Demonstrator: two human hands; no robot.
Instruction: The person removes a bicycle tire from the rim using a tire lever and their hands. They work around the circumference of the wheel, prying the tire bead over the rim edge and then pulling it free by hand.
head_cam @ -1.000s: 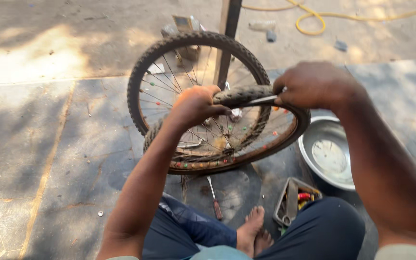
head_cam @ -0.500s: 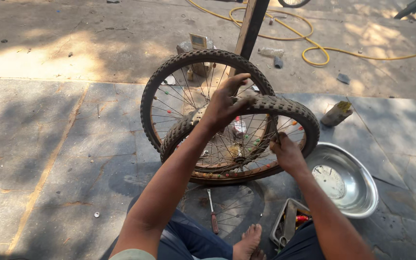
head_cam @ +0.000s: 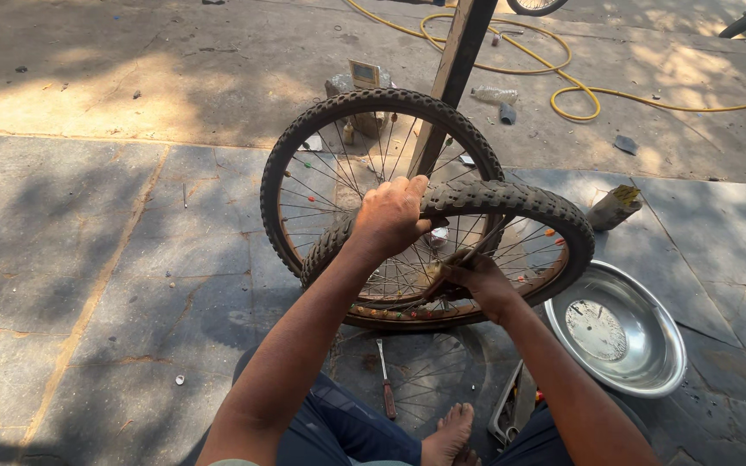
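The left hand [head_cam: 393,216] clamps the black knobby rubber tyre [head_cam: 511,203] at twelve o'clock, steadying it; the right hand [head_cam: 468,276] grips the rusty spoked wheel rim [head_cam: 407,315] inside.

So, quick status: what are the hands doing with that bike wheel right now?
Left hand grips the loose tyre at its top. Right hand is down among the spokes, grip unclear. Metal bowl and screwdriver lie nearby, nothing blocking.
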